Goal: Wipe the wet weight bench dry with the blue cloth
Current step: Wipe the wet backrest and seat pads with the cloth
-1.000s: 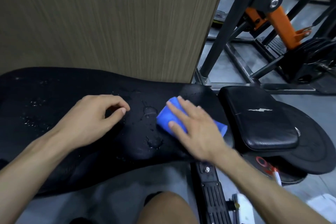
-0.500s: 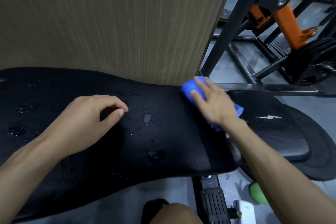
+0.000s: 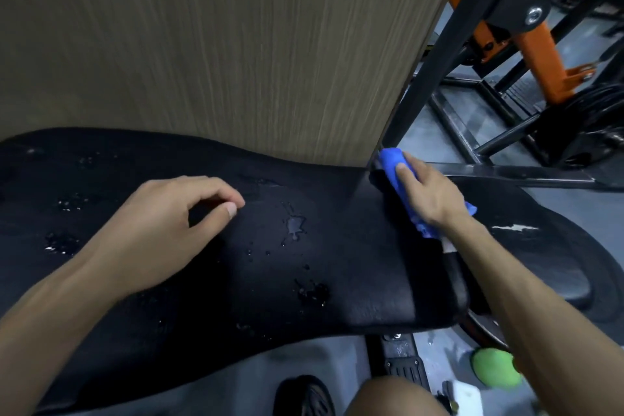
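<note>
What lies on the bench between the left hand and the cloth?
In the head view, wet black pad: a small puddle with scattered droplets between left hand and cloth. Nothing else.

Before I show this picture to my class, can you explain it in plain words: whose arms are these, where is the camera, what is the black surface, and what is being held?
There is no machine here: the arms belong to a person wearing a camera on their head, so you look forward and down as they do. The one view is theirs. The long black surface is a padded weight bench in a gym, standing in front of a wood-grain panel. Water drops and small puddles lie on the padding. The right hand presses a blue cloth flat onto the bench's far right end. The left hand holds nothing, its fingers loosely curled over the pad. Orange and black gym frames stand behind, on the right.
</note>
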